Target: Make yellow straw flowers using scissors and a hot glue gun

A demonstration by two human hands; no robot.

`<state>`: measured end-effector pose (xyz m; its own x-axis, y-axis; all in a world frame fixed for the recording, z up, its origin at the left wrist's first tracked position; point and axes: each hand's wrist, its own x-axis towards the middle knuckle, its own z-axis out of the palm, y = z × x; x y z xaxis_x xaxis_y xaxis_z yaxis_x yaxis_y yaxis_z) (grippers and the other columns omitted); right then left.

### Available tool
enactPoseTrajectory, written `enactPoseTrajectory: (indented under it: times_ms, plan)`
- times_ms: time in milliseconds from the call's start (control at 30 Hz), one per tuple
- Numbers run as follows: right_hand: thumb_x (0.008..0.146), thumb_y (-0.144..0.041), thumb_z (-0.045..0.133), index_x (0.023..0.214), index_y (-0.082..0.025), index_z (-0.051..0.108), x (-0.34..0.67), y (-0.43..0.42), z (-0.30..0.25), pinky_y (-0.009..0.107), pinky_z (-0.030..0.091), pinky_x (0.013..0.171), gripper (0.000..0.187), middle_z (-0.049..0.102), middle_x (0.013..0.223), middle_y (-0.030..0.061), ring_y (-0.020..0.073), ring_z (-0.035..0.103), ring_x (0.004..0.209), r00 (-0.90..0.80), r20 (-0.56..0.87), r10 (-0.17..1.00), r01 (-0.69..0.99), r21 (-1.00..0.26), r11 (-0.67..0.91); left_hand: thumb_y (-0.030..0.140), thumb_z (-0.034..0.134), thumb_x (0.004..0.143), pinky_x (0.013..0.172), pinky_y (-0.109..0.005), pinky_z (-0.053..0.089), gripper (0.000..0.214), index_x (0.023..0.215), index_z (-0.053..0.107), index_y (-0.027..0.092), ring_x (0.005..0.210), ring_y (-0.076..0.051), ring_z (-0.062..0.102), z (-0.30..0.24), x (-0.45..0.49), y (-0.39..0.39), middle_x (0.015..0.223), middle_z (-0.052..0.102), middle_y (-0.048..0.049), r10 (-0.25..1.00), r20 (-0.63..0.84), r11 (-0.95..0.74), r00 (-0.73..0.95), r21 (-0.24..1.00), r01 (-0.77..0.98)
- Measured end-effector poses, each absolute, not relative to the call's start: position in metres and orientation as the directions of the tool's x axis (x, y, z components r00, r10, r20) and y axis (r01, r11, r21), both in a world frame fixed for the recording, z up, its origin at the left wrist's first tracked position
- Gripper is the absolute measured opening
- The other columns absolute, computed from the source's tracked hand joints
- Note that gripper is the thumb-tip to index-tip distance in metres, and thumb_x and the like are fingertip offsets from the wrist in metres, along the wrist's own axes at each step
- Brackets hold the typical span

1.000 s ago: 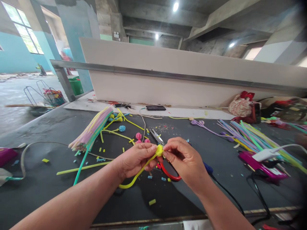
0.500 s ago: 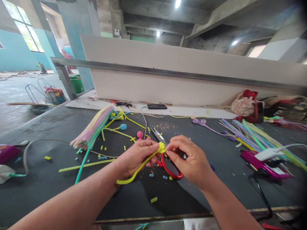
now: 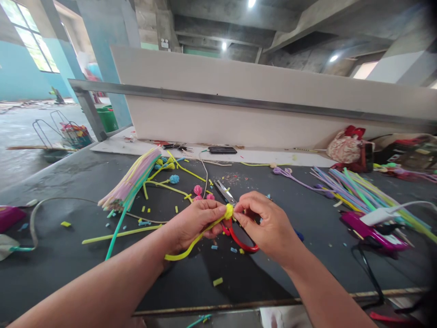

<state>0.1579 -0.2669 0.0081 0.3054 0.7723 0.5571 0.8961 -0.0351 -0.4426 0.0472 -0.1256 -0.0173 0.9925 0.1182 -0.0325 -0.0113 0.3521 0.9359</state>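
Observation:
Between my hands is a yellow pipe cleaner (image 3: 194, 246), its far end wound into a small knotted ball and its tail hanging down to the left. My left hand (image 3: 201, 218) is closed on it, thumb and fingers pinching the ball's left side. The fingertips of my right hand (image 3: 262, 218) pinch the ball's right side. Red-handled scissors (image 3: 244, 247) lie on the table under my hands, blades pointing away, partly hidden by the right hand. Pink knotted balls (image 3: 198, 190) and a blue one (image 3: 174, 179) lie just beyond.
A bundle of pipe cleaners (image 3: 131, 180) lies at left, another bundle (image 3: 362, 191) at right. A phone (image 3: 222, 150) rests at the back by the white board (image 3: 239, 114). Purple glue guns (image 3: 373, 231) sit on both sides, with cords. Cut scraps (image 3: 217, 282) dot the dark table (image 3: 164, 291).
Both hands keep their pinch on the yellow ball, nearly still. The whole view has shifted slightly; nothing on the table has visibly been moved.

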Motion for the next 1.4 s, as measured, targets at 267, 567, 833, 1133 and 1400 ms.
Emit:
enactPoseTrajectory:
  times_ms: [267,567,833,1133,1400]
  plan:
    - [0.076,-0.010,0.056,0.070,-0.020,0.057,0.158,-0.266,0.007,0.023,0.044,0.058,0.011,0.057,0.079,0.0013,0.0106,0.052,0.063,0.322,0.528,0.786,0.880,-0.473,-0.043,0.040,0.068,0.071,0.040,-0.016,0.022,0.030,0.073,0.059,0.012,0.041,-0.003,0.034,-0.012,0.046,-0.127,0.047,0.045,0.0051,0.170,-0.076,0.194,0.982,0.980,0.042]
    - [0.078,-0.024,0.057,0.101,-0.019,0.059,0.159,-0.265,0.004,0.030,0.053,0.072,0.024,0.065,0.091,0.0045,0.0155,0.063,0.078,0.472,0.257,0.843,0.578,-0.813,-0.076,0.039,0.064,0.074,0.040,-0.017,0.022,0.029,0.071,0.059,0.011,0.040,-0.003,0.033,-0.014,0.046,-0.128,0.046,0.044,0.0052,0.180,-0.044,0.169,0.983,0.985,0.013]
    - [0.075,-0.017,0.054,0.081,-0.018,0.061,0.156,-0.261,0.003,0.027,0.052,0.066,0.010,0.063,0.078,0.0019,0.0143,0.062,0.070,0.479,0.271,0.835,0.623,-0.775,-0.106,0.035,0.065,0.073,0.041,-0.017,0.024,0.025,0.069,0.059,0.010,0.042,-0.004,0.036,-0.016,0.047,-0.130,0.048,0.046,0.0041,0.215,-0.046,0.164,0.976,0.986,0.010]
    - [0.071,-0.015,0.055,0.073,-0.018,0.059,0.153,-0.255,-0.002,0.026,0.050,0.062,0.005,0.059,0.072,0.0008,0.0131,0.057,0.066,0.544,0.269,0.795,0.566,-0.817,-0.110,0.031,0.063,0.073,0.040,-0.018,0.024,0.022,0.064,0.058,0.011,0.039,-0.004,0.034,-0.016,0.047,-0.130,0.043,0.045,0.0047,0.236,-0.051,0.136,0.970,0.991,0.019]
    - [0.079,-0.021,0.055,0.102,-0.020,0.058,0.165,-0.272,0.016,0.024,0.051,0.063,0.024,0.061,0.090,0.0016,0.0078,0.059,0.063,0.392,0.085,0.916,0.246,-0.969,-0.015,0.027,0.069,0.071,0.039,-0.013,0.021,0.022,0.082,0.064,0.008,0.048,-0.002,0.041,-0.013,0.045,-0.121,0.073,0.059,-0.0054,0.008,-0.124,0.456,0.992,0.884,0.107]
